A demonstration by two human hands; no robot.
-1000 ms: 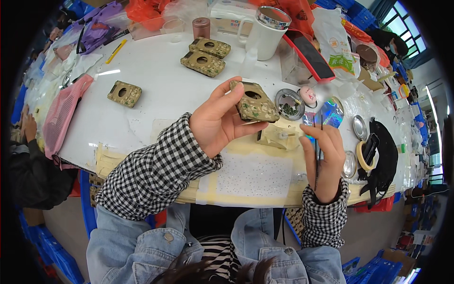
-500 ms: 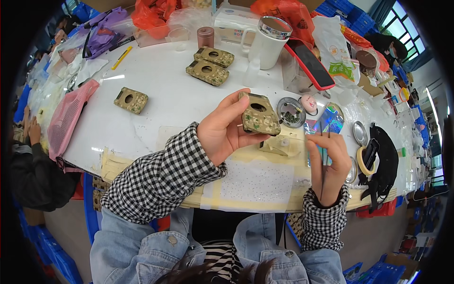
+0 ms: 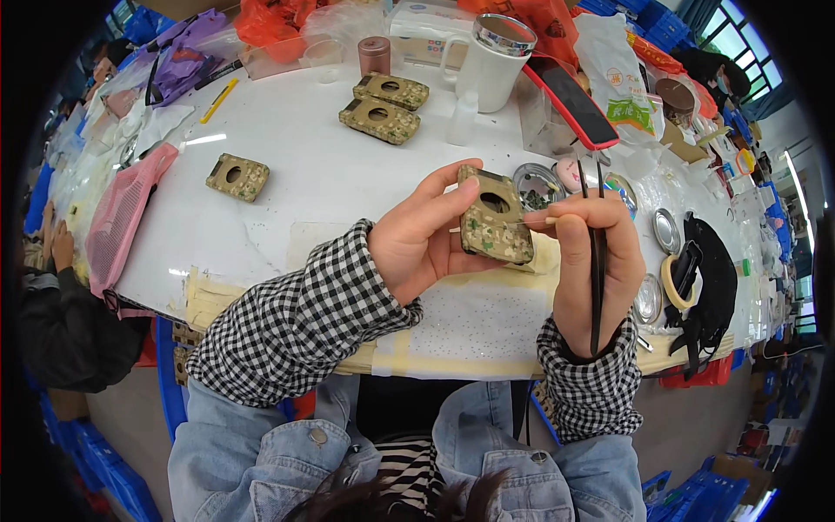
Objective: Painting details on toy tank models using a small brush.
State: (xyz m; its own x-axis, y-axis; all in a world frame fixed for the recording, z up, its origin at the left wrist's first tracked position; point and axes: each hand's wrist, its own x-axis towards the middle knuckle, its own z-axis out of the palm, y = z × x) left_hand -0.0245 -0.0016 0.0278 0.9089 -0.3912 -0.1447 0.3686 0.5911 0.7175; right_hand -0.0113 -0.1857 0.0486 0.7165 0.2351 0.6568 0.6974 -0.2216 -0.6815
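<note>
Table (image 3: 287,204): white, spread across the middle of the frame, with yellowish tape (image 3: 209,300) along its lower edge
Pink mesh bag (image 3: 126,230): at the left of the frame; its contents cannot be made out
Left hand (image 3: 422,239): at the centre, thumb and fingers gripping the camouflage case (image 3: 498,241) by its side
Right hand (image 3: 609,248): right of centre, fingers closed around dark tweezers (image 3: 597,287), with thumb and forefinger pinching a thin pale stick (image 3: 537,220)
Mug (image 3: 489,78): white, upper middle of the frame, its lid on, so the inside is hidden
Camouflage case: just right of centre, tilted, its round opening facing up
Paired cases (image 3: 380,122): two of the same pattern, side by side in the upper middle
Lone case (image 3: 237,178): left of centre, lying flat
Round tin (image 3: 520,181): right of centre, behind the held case, holding small dark green bits
Tweezers: roughly upright, tips parted toward the top
Thin pale stick: its end overlaps the case in view; contact cannot be told
</note>
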